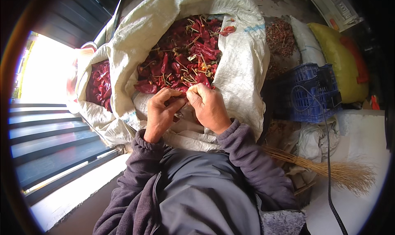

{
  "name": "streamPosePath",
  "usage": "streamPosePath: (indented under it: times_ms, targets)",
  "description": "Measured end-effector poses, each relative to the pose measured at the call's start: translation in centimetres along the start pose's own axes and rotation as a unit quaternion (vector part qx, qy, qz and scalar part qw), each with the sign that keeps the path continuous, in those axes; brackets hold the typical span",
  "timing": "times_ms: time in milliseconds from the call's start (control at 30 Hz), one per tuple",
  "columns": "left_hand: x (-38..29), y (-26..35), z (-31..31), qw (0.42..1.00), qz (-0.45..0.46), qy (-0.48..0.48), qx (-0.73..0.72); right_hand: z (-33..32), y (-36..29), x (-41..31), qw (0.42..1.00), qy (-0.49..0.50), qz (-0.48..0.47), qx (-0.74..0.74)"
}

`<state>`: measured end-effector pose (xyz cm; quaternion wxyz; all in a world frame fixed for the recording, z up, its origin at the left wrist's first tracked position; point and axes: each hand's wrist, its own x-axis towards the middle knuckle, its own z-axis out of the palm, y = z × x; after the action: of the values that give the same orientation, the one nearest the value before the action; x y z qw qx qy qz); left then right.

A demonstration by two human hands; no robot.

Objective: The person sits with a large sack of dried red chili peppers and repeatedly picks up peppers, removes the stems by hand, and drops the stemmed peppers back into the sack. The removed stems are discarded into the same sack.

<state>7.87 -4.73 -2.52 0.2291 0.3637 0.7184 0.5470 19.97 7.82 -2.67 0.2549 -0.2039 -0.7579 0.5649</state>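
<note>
My left hand (163, 111) holds a dried red chili pepper (173, 101), mostly covered by the fingers. Thumb and forefinger of my right hand (208, 106) are pinched together at the pepper's end, against my left fingertips. The exact part between them is hidden. Both hands are over the near side of a large white woven sack (237, 77) with its rim rolled outward. Inside it lie many dried red chili peppers (176, 68) with pale stems. A single chili (227, 30) rests on the sack's folded right rim.
At left, a smaller woven sack (85, 89) also holds red chilies, near a corrugated metal panel (55, 136). To the right are a blue plastic crate (314, 96), a black cable (328, 161), a twig broom (339, 171), a yellow sack (336, 55) and a heap of chili stems (280, 37).
</note>
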Motion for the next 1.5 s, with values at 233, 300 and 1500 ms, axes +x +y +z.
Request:
streamPosePath:
  times_ms: [233, 300, 1500]
  targets:
    - [-0.2, 1.8, -1.6, 0.956, -0.207, -0.006, -0.209, 0.9, 1.0, -0.1, 0.987, -0.022, 0.097, 0.126]
    - [-0.4, 1.1, -1.9, 0.955, -0.187, -0.012, -0.23, 1.6, 1.9, -0.1, 0.991, -0.006, 0.043, 0.13]
    - [-1.7, 3.1, -3.9, 0.972, 0.051, -0.227, 0.033, -3.3, -4.5, -1.2, 0.852, -0.193, -0.337, -0.351]
